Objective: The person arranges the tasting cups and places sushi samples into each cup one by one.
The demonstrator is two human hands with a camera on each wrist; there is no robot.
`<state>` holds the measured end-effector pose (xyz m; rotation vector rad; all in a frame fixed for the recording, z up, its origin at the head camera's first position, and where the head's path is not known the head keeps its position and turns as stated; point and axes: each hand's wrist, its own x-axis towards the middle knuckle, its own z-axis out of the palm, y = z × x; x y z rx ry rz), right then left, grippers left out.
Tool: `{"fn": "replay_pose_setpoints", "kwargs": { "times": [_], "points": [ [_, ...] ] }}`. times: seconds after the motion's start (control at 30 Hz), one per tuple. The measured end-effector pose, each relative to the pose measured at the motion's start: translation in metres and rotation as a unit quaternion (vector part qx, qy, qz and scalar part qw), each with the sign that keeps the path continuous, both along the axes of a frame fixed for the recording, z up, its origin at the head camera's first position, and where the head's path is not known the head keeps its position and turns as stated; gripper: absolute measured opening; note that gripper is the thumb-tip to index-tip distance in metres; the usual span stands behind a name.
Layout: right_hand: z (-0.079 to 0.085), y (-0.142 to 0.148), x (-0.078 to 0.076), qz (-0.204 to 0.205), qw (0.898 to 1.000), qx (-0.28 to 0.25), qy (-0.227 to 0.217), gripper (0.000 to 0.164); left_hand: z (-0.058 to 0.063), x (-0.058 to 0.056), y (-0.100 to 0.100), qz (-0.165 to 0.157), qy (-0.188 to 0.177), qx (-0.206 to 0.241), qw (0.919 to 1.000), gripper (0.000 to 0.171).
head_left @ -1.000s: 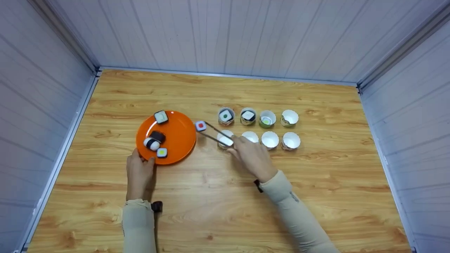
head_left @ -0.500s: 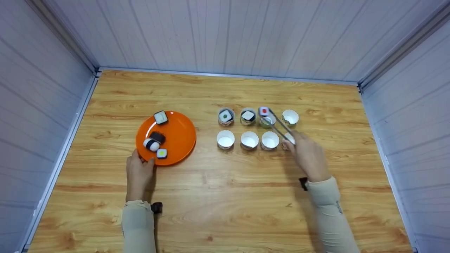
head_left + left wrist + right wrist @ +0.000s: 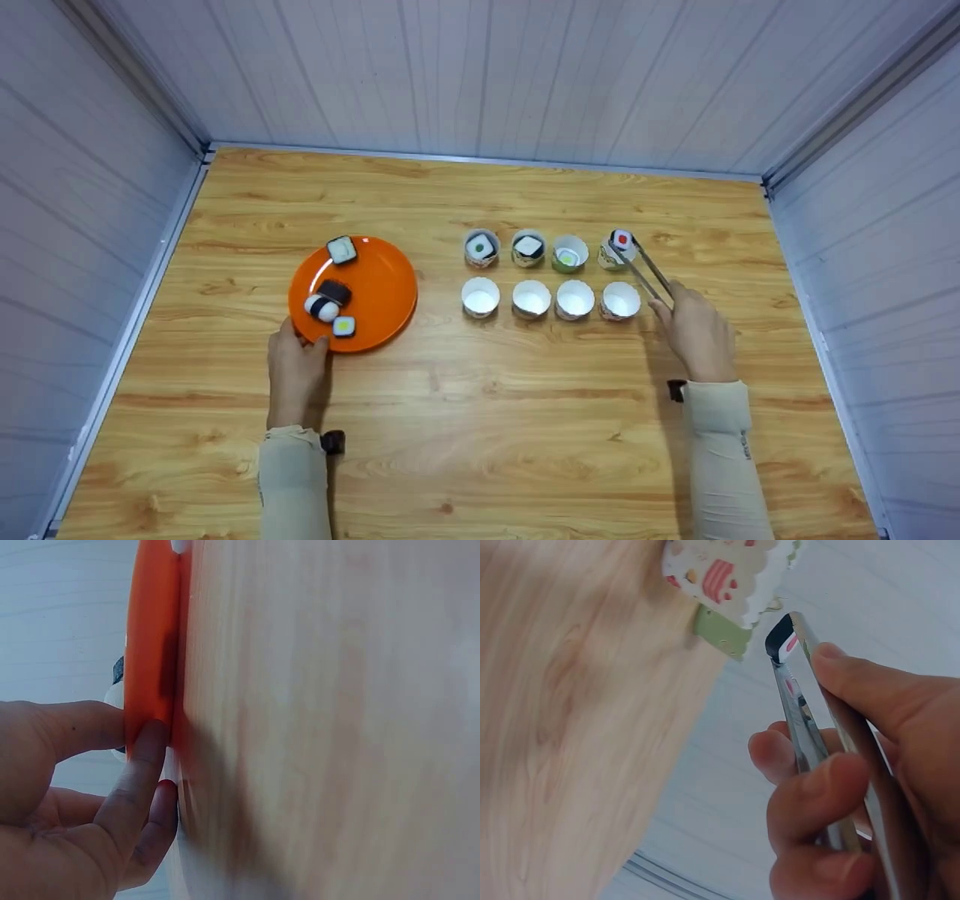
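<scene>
My right hand [image 3: 701, 334] grips metal tongs [image 3: 651, 264], whose tips hold a toy sushi roll [image 3: 622, 239] with a red centre. The roll is over the mouth of the back-row cup [image 3: 609, 259] at the far right, overlapping its rim in the head view. In the right wrist view, thumb and fingers squeeze the tongs [image 3: 853, 736] around the dark-edged roll [image 3: 780, 639]. At the left, my left hand [image 3: 297, 367] pinches the near rim of an orange plate [image 3: 390, 292]. On it lie a white roll [image 3: 342, 250], a dark brown piece [image 3: 334, 292], a black-banded white piece [image 3: 322, 308] and a yellow-centred roll [image 3: 344, 326].
Paper cups stand in two rows right of the plate. Two back cups hold pieces: a green-centred roll [image 3: 480, 247] and a white-topped one [image 3: 529, 246]. A green cup [image 3: 570, 264] shows a yellowish spot inside. The front row includes a white cup [image 3: 480, 298]. Panel walls [image 3: 480, 82] enclose the table.
My right hand has carried the red-centred roll in the tongs from beside the plate rightward to the far-right back cup. The left hand keeps its hold on the plate.
</scene>
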<state>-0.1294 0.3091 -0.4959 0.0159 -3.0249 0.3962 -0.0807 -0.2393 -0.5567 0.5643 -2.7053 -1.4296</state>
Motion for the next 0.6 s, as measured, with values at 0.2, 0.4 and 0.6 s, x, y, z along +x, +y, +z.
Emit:
{"fn": "replay_pose_setpoints", "kwargs": {
  "times": [0.2,0.4,0.6],
  "points": [
    [-0.0018,0.0022,-0.0021,-0.006,1.000,0.001,-0.026,0.045,-0.0003,-0.0014,-0.0004,0.000,0.003,0.004,1.0000,0.036],
    [-0.0019,0.0030,-0.0038,-0.009,0.999,-0.001,-0.040,0.046,-0.0011,-0.0009,-0.0006,0.004,0.000,0.002,1.0000,0.038],
    [0.0006,0.0023,-0.0022,-0.007,1.000,-0.005,-0.025,0.042,0.0000,-0.0003,-0.0005,0.009,-0.016,0.010,0.9998,0.041]
  ]
}}
